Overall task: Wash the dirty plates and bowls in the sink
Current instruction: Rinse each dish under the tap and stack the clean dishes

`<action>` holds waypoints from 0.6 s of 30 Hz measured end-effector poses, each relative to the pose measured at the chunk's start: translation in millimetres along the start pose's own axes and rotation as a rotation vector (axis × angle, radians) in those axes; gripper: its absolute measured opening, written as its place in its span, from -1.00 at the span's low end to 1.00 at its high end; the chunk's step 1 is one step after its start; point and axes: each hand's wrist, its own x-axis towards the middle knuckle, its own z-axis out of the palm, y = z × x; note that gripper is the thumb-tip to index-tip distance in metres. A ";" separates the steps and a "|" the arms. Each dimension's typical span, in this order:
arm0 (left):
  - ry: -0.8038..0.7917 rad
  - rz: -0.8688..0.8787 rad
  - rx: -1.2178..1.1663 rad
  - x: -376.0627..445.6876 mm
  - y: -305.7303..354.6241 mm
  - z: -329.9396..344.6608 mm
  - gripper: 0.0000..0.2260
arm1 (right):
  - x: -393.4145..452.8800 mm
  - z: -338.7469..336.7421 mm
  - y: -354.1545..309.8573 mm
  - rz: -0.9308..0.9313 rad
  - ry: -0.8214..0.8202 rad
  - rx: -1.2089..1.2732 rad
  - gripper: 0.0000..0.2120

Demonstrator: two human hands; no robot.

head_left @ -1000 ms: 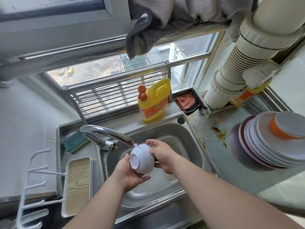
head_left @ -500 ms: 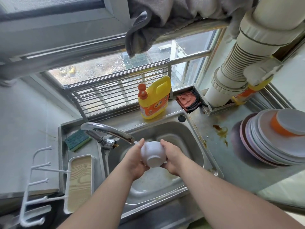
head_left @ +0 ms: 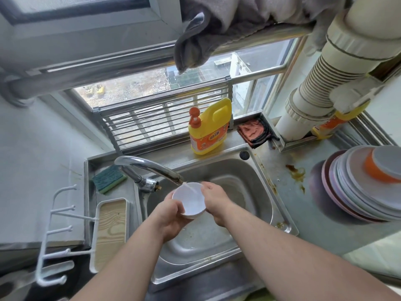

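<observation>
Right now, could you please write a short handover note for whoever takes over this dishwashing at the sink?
Left hand: grips the white bowl from below and the side.
Right hand: holds the bowl's right rim.
Bowl is upright over the sink, with water from the faucet running into it.
Stack of plates sits on the counter to the right, an orange bowl upside down on top.
Done: bowl rinse under way.
Left: finish this bowl; I cannot tell whether the stack is washed.

sink (head_left: 258, 183) - brushed steel | bowl (head_left: 192, 203) - glossy white | sponge (head_left: 109, 178) - rough green
</observation>
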 end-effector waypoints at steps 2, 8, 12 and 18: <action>-0.010 0.097 0.013 -1.5 1.7 4.6 -0.28 | -1.8 -0.9 2.3 0.075 -0.025 0.016 -0.65; -0.024 0.172 -0.058 0.8 4.9 5.3 -0.24 | -15.9 -5.1 -1.5 0.159 -0.120 0.191 -0.70; -0.023 0.114 -0.233 1.9 0.3 9.4 -0.37 | -22.5 -7.0 -12.6 0.029 -0.097 0.253 -0.73; -0.200 -0.041 -0.424 1.8 -11.7 31.8 -0.61 | -22.7 -29.6 -18.1 -0.249 0.031 0.030 -0.91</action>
